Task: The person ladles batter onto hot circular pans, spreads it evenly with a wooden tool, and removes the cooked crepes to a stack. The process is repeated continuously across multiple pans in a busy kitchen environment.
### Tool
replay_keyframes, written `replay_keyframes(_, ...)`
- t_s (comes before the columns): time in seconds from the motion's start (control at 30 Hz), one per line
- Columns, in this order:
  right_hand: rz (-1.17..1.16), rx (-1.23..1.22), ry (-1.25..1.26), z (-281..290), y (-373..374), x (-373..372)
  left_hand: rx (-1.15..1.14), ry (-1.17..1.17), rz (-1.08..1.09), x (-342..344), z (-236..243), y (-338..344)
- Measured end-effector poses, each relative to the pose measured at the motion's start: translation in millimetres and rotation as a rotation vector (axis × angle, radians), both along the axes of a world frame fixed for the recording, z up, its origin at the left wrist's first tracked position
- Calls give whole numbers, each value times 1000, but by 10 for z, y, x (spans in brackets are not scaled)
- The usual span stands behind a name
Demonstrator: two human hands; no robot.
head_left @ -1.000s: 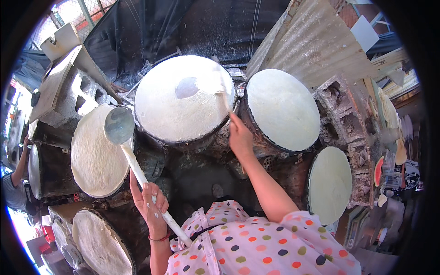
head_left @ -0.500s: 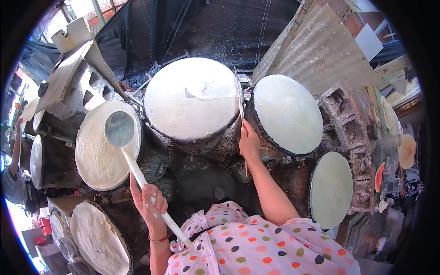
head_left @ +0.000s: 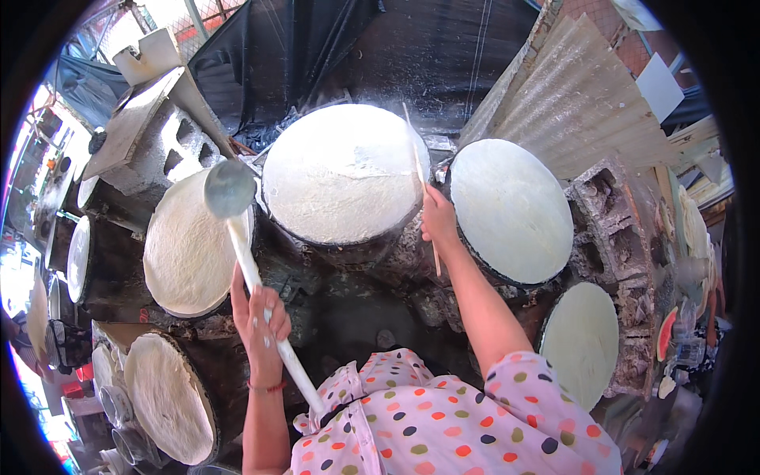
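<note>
Nearest: your dotted pink garment (head_left: 451, 427); the lower end of the ladle handle reaches your waist, perhaps steadied there
Left hand (head_left: 263, 321): yours, closed round the white handle of a metal-bowled ladle (head_left: 247, 260), one finger stretched along it, likely for balance; white smears on the fingers; bowl raised above the upper edge of the left pale disc (head_left: 190, 257), perhaps so that drips land there
Right hand (head_left: 438, 215): yours, fingers curled about a thin stick (head_left: 419, 162), gripped low, apparently to give it reach; stick lies along the right side of the far pale disc (head_left: 340, 198), contact unclear
Right pale disc (head_left: 513, 210): just beside that hand; the discs form an arc about you, presumably for easy reach
Beyond: hollow concrete blocks (head_left: 609, 229), corrugated sheet (head_left: 570, 103), black sheeting (head_left: 396, 63), the sheets probably serving as screens
Markings: none legible on ladle, stick or discs
</note>
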State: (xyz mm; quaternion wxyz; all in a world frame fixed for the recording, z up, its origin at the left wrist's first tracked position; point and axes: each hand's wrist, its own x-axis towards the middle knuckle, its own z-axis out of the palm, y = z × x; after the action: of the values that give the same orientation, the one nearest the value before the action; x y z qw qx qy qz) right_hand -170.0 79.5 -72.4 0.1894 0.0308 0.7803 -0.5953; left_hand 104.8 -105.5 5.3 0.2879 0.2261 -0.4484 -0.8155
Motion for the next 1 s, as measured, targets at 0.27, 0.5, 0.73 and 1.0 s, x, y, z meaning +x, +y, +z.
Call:
replay_keyframes(0.27,543,15,607,-292,457,177,-81,-166,-23,-1163,-124,-65)
replay_keyframes(0.5,37,-220,-299,-233,166,1021,-30,-339,-9,-1490,-533,359)
replay_keyframes(0.73,307,-235,365,-469,-329,960,1144,560,-128,-1303,-212,334)
replay_keyframes(1.0,174,-173,-208,156,83,698,1229,700,-204,-879,248,376)
